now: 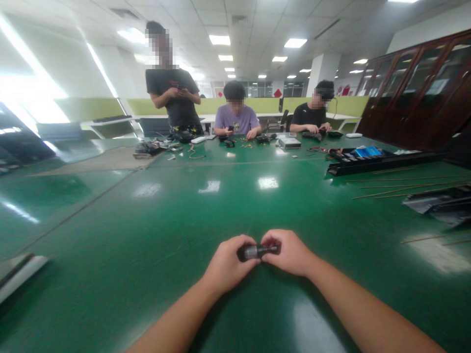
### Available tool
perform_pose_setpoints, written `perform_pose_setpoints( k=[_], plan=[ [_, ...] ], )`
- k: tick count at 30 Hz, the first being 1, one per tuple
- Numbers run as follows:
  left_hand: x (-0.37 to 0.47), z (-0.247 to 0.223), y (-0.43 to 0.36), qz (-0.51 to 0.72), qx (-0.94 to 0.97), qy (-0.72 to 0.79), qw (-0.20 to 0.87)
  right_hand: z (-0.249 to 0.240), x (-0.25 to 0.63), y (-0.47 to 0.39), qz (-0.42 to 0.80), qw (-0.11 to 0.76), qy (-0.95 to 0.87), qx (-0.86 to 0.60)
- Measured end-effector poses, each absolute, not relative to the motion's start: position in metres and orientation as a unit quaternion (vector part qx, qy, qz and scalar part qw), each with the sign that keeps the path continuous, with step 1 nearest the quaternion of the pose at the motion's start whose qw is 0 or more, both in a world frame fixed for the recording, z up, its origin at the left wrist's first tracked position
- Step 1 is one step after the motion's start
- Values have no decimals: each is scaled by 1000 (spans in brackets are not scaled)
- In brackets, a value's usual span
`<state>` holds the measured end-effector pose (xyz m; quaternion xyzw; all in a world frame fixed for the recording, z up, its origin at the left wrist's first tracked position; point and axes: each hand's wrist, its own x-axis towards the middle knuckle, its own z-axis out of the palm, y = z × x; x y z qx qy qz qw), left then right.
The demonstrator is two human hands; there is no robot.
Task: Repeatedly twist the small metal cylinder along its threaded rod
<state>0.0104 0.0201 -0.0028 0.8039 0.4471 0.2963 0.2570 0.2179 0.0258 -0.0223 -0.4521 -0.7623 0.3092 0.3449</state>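
Low over the green table (154, 220), both of my hands meet on a small dark cylindrical part (252, 252). It lies sideways, with a grey band round its body and a narrower end toward the right; its exact kind is too blurred to tell. My left hand (230, 262) is closed round the thick end with thumb and fingers. At the narrow end, my right hand (289, 250) is curled with its thumb and fingertips gripping the part. The fingers hide portions of both ends.
Three people are at the table's far side, one standing (172, 100). Electronic parts (150, 147) and a white box (289, 142) lie before them. To the right are a long black tray (382, 162), thin rods (405, 186) and dark metal pieces (441, 203). A pale-edged panel (25, 274) lies left.
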Motion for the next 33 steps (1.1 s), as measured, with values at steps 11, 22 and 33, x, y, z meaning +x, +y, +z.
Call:
perform_pose_setpoints(
  k=[11,22,33],
  plan=[
    [10,-3,20,290,808,444,257,-20,218,23,309,339,-772,-441],
    [11,-2,19,294,807,442,258,-20,219,24,301,344,-781,-427],
    [9,-4,19,297,807,438,263,-16,220,23,298,356,-781,-417]
  ],
)
